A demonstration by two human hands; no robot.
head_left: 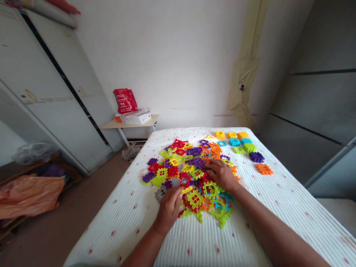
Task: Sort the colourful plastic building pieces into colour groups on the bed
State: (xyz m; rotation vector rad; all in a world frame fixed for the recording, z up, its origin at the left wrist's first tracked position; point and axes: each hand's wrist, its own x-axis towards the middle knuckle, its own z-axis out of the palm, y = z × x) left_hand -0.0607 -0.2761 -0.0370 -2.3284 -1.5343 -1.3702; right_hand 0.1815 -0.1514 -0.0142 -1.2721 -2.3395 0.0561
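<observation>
A heap of flat, notched plastic pieces in red, green, purple, orange, yellow, grey and blue lies on a white quilted cover. At the heap's near left side, my left hand is closed on a yellow piece, held edge-on between thumb and fingers. My right hand rests on the right part of the heap, its fingers spread over orange and purple pieces; its fingertips are partly lost among them. To the right stand small stacks sorted by colour: yellow, blue, green, purple and orange.
The bed's cover has red specks. Behind its far left corner is a small table with a red bag and a white box. Grey cabinets stand left; a wall outlet is ahead.
</observation>
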